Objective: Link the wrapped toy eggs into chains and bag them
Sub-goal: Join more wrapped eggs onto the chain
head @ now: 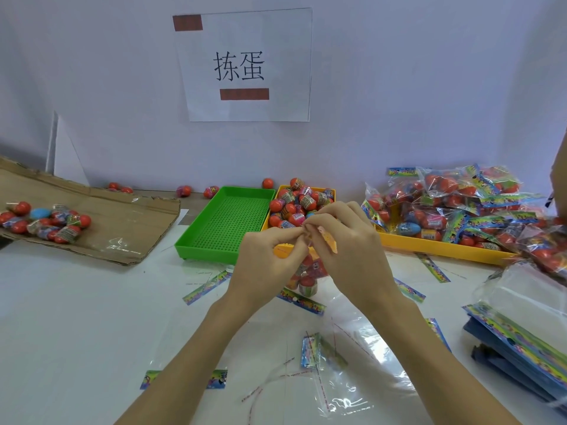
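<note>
Both my hands, left hand [270,250] and right hand [343,240], pinched egg chain [306,277] top, before yellow tray [435,245]. Right of tray: many filled bags [454,207] done. Left: loose eggs [299,200] remained.

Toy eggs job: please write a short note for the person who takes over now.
Left hand and right hand pinch the top of a chain of eggs hanging between them.
Loose eggs fill the small yellow tray; the green tray holds none.
Done: filled bags on the big yellow tray.
Left: link remaining eggs, including those on the cardboard, and bag them in empty bags.
</note>
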Available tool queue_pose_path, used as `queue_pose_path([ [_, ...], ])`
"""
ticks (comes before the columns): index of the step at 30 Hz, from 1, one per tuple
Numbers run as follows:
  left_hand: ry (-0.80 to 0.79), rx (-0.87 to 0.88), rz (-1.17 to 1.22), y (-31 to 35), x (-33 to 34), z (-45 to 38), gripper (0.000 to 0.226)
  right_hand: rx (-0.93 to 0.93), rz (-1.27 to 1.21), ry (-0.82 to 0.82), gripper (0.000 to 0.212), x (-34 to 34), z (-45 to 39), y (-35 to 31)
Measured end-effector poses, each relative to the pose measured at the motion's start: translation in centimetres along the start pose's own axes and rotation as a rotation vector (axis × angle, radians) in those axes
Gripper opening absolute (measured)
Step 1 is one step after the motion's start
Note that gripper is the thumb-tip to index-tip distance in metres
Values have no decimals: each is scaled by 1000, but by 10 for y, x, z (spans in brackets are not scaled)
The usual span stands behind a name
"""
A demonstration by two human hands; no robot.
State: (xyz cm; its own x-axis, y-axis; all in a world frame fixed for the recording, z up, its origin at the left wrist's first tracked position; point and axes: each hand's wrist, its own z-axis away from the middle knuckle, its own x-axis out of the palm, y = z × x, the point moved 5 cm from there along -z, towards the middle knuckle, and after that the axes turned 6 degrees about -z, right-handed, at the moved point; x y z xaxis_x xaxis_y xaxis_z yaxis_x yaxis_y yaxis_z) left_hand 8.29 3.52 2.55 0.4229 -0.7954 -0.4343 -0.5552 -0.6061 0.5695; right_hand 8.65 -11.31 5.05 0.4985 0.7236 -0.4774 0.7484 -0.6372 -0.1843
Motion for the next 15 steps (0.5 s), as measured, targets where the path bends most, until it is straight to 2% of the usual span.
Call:
queue_pose_path([
  [11,-72,-233,150,-1,3,-2,27,166,-1,31,9,2,0,2],
  [15,-38,-417,233,-22,-6,-6,25,353,-17,109,6,-22,-4,37],
])
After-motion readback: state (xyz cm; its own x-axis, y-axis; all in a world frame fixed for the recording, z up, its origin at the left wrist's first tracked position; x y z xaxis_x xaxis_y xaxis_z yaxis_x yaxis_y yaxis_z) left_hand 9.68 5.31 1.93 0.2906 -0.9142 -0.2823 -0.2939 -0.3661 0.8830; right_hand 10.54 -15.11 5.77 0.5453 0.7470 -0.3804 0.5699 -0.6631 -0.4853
